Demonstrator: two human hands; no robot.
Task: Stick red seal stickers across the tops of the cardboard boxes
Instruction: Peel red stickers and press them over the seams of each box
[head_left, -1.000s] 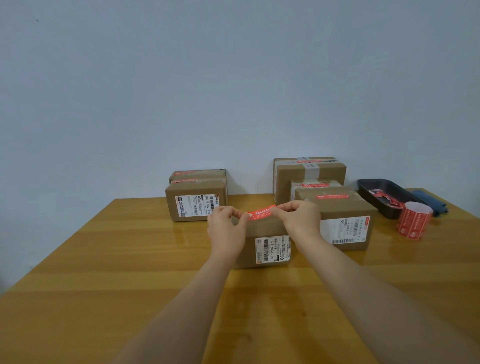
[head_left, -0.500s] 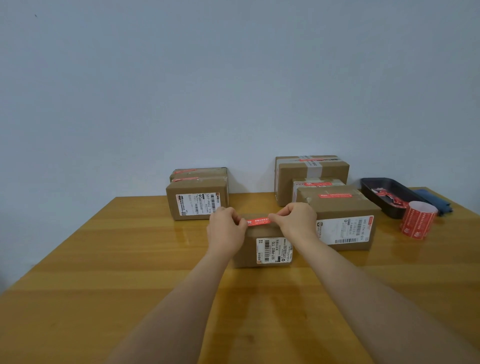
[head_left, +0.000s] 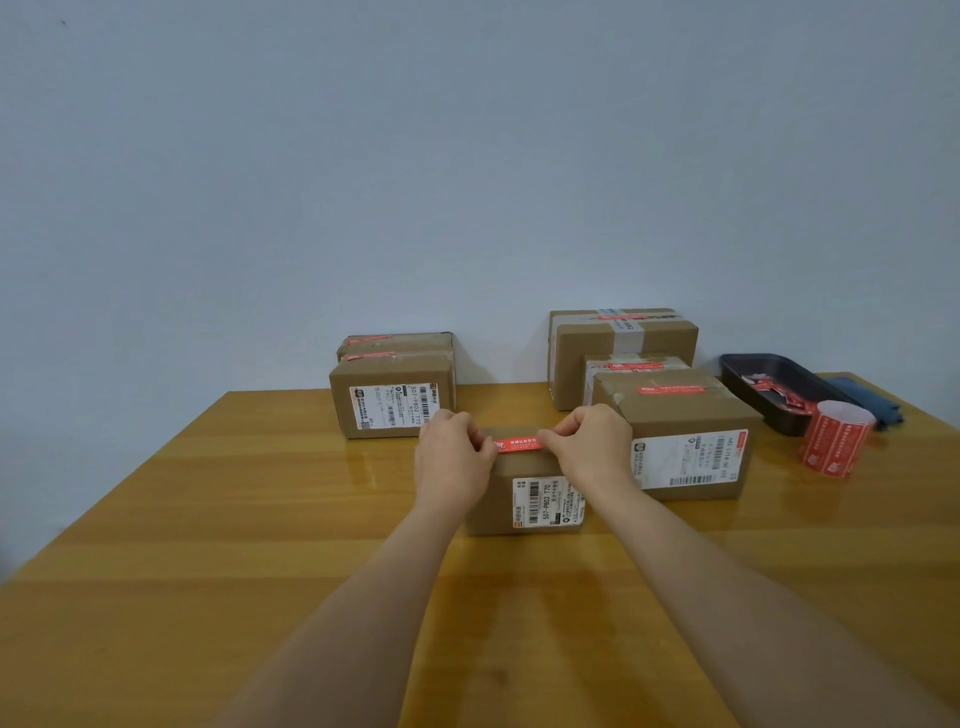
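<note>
The left hand (head_left: 453, 457) and right hand (head_left: 592, 447) each pinch one end of the red sticker (head_left: 519, 443), their grip closed tight. It seems to lie on the small box (head_left: 524, 501) on the counter (head_left: 260, 519).

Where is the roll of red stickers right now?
The sticker roll stands upright at the table's right side, just in front of the black tray.

Wooden bench (head_left: 218, 519) against a pale wall (head_left: 363, 156); far right, black tray (head_left: 748, 382), folded blue cloth (head_left: 862, 397) just beside.
</note>
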